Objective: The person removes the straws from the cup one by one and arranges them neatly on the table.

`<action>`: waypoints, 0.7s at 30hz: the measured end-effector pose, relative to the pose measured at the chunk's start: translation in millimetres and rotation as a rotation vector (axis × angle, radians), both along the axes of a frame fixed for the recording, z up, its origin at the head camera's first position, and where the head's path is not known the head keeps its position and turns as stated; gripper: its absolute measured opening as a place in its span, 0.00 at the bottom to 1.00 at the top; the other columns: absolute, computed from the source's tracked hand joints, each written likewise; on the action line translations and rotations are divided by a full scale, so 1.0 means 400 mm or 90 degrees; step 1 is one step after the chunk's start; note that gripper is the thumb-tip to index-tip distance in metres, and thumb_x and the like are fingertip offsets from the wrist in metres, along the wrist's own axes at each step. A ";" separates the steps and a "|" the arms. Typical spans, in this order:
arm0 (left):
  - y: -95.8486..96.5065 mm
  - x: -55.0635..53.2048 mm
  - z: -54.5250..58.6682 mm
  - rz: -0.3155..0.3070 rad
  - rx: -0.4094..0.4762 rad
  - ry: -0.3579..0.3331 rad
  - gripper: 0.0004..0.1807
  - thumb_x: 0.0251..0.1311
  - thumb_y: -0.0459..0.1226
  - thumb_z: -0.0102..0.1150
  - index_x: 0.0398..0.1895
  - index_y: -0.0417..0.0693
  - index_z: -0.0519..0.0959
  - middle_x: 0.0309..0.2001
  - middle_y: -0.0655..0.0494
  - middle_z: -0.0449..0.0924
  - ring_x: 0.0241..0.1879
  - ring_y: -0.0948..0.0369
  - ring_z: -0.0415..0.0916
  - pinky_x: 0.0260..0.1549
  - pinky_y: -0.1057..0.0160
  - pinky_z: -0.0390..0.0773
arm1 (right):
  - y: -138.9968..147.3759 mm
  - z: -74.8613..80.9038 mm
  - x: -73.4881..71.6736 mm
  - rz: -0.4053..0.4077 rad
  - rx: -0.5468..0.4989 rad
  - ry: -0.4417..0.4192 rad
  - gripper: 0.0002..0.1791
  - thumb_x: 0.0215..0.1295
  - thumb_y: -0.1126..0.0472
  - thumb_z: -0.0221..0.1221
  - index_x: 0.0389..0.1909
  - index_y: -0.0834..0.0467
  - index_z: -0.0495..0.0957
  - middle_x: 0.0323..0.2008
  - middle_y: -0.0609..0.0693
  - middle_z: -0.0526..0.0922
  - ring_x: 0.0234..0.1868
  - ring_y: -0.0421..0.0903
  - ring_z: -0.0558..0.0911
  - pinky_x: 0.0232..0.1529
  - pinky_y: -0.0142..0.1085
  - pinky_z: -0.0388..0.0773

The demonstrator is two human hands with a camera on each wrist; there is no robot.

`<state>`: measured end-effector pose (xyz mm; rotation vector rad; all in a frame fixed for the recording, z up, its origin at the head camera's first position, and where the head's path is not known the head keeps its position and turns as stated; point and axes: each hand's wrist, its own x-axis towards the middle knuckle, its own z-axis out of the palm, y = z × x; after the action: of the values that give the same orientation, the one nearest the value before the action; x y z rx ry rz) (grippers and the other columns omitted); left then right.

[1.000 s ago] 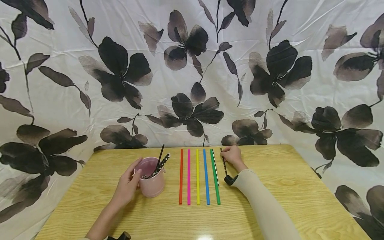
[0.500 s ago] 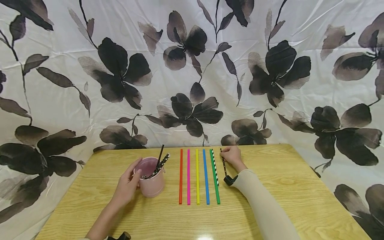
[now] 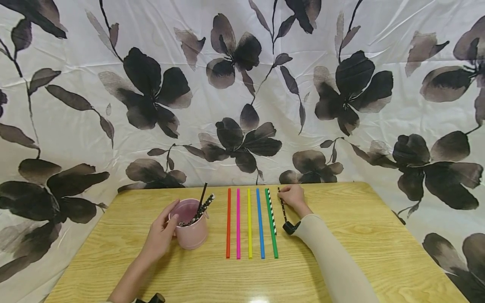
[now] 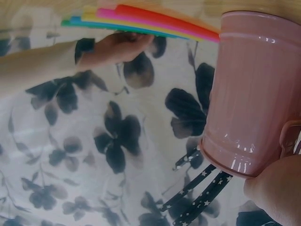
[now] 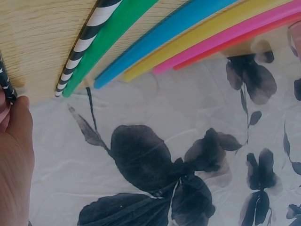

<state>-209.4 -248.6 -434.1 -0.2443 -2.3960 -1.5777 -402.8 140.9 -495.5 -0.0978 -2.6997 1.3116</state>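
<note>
My left hand (image 3: pixel 161 231) grips the side of a pink mug (image 3: pixel 192 239), thumb at the rim. Several black straws with white patterns (image 3: pixel 206 203) lean out of the mug toward the right, beside a thin black straw (image 3: pixel 203 194). At the table's far edge, my right hand (image 3: pixel 294 197) pinches a black patterned straw (image 3: pixel 283 211) near its far end, the straw pointing toward me. In the right wrist view, the thumb (image 5: pixel 22 122) presses on that straw. Just left of it lies a black-and-white striped straw (image 3: pixel 273 216), alongside a green straw (image 3: pixel 274 242).
Left of the green straw, a blue straw (image 3: pixel 260 227), a yellow straw (image 3: pixel 249 227), a pink straw (image 3: pixel 238 227) and a red straw (image 3: pixel 228 227) lie roughly parallel on the wooden table (image 3: pixel 212 277). A flowered cloth (image 3: pixel 242 97) hangs behind the table.
</note>
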 end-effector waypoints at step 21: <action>0.001 0.001 0.009 -0.003 0.002 -0.003 0.23 0.66 0.41 0.41 0.64 0.52 0.58 0.54 0.42 0.64 0.33 0.52 0.69 0.24 0.54 0.77 | -0.008 0.034 0.017 0.003 -0.076 0.012 0.07 0.52 0.59 0.60 0.28 0.60 0.82 0.15 0.54 0.77 0.14 0.45 0.74 0.16 0.31 0.67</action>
<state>-209.1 -248.2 -430.4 -0.2462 -2.3979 -1.5868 -396.1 137.9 -481.9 -0.0903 -2.6076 1.4667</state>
